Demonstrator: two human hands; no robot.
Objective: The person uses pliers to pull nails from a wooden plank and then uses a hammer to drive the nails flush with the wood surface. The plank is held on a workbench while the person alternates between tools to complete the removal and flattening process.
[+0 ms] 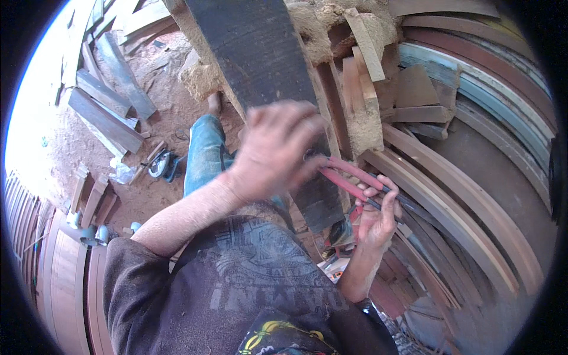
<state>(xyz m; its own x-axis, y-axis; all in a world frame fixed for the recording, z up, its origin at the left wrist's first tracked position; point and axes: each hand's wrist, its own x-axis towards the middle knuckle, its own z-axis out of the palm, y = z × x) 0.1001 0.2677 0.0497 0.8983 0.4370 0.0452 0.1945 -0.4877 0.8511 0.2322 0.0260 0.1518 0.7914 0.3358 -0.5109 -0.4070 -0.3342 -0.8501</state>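
Note:
A long dark plank (254, 53) runs down the middle, with sawdust along its sides. Above its near part is my left hand (281, 145), smeared by motion, so its finger grip is unclear. Red-handled pliers (349, 177) extend from beside that hand toward the right. My right hand (378, 216) is closed around the handle ends, off the plank's right edge. The two handles are spread somewhat apart. The left hand's blurred thumb side overlaps the pliers' head, and whether it touches cannot be made out.
Curved wooden pieces (467, 195) are stacked at the right, below pale blue boards (497, 94). Wood offcuts (364, 94) and sawdust lie beside the plank. A blue power tool (164, 165) rests on the dirt floor at left, near loose boards (106, 118). My jeans-clad leg (204, 151) is left of the plank.

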